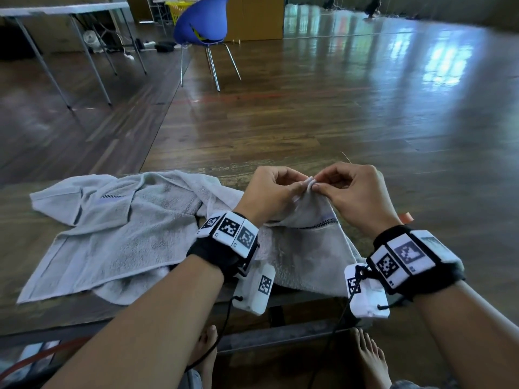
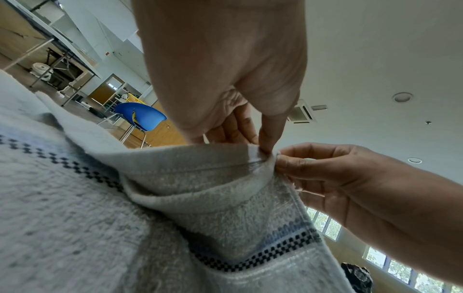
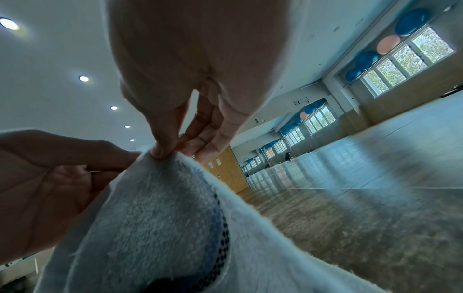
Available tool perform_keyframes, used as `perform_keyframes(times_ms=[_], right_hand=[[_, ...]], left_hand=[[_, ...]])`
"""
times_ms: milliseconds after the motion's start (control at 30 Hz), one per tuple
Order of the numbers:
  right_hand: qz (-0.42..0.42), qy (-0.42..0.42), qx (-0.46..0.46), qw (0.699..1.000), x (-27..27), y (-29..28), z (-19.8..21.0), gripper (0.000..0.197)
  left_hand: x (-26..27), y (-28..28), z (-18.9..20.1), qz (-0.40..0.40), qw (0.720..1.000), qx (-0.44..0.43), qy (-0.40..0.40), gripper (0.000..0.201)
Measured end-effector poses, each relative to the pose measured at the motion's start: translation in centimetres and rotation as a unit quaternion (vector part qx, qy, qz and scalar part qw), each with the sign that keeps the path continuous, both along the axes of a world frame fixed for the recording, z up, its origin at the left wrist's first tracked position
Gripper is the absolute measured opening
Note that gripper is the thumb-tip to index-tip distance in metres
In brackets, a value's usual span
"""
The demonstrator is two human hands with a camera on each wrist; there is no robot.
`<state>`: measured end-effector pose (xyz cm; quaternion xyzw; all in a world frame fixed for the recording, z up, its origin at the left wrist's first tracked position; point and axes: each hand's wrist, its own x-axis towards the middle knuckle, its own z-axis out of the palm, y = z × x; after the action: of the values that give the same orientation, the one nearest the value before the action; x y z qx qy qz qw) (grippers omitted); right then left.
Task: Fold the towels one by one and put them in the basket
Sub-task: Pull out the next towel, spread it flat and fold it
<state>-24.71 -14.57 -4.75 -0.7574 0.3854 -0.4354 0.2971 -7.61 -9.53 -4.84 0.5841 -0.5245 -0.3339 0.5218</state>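
Two hands are meeting at one raised corner of a pale grey towel (image 1: 306, 240); the left hand (image 1: 271, 192) is pinching the corner between thumb and fingertips, and the right hand (image 1: 356, 192) is pinching the same corner from the other side, so each grip is closing on the cloth and the two are touching; the towel is hanging down from that pinch in a peak, its dark checked stripe (image 2: 263, 255) running across the lower part, while its bottom is lying on the wooden counter (image 1: 56, 310); a second grey towel (image 1: 112, 234) is lying rumpled and spread out on the counter to the left, overlapping the held one; a blue chair (image 1: 202, 22) is standing well apart on the wooden floor (image 1: 337, 122).
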Motion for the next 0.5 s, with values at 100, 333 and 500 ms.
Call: perform_keyframes(times_ms=[100, 333, 500], right_hand=[[0.001, 0.000, 0.004, 1.000, 0.04, 0.11, 0.06, 0.008], [-0.006, 0.000, 0.002, 1.000, -0.17, -0.08, -0.10, 0.011], [-0.008, 0.004, 0.003, 1.000, -0.27, -0.29, -0.22, 0.010]], left_hand=[[0.06, 0.05, -0.06, -0.002, 1.000, -0.007, -0.006, 0.015], [-0.04, -0.14, -0.34, -0.003, 1.000, -0.008, -0.009, 0.007], [-0.06, -0.24, -0.40, 0.001, 1.000, -0.004, -0.024, 0.005]])
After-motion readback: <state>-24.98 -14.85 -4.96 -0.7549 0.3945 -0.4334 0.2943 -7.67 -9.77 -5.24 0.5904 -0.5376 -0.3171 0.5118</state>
